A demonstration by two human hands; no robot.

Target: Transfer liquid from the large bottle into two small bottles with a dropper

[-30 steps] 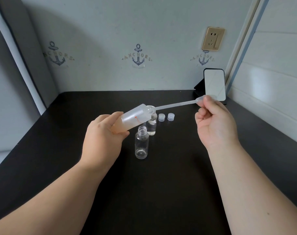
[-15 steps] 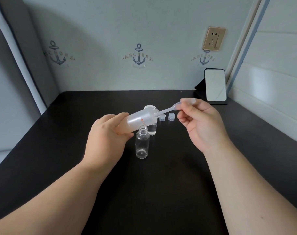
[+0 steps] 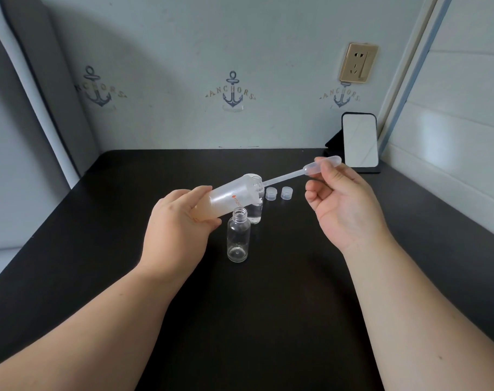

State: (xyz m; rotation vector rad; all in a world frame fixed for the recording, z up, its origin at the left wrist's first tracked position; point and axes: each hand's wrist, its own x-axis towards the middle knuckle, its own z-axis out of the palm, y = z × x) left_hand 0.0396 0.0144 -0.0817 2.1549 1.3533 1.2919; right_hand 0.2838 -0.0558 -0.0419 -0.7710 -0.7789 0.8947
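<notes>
Dropper (image 3: 302, 173) drawn partly back from large bottle (image 3: 231, 199) | left hand (image 3: 178, 230) grips bottle, right hand (image 3: 344, 204) pinches bulb | near small bottle (image 3: 238, 238) still empty

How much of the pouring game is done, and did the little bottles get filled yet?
Partly done. The far small clear bottle already holds liquid, and both small white caps are off. Right now the left hand tilts the large frosted plastic bottle while the right hand pinches the clear plastic dropper, its tip at the mouth. The near small clear bottle looks empty.
</notes>
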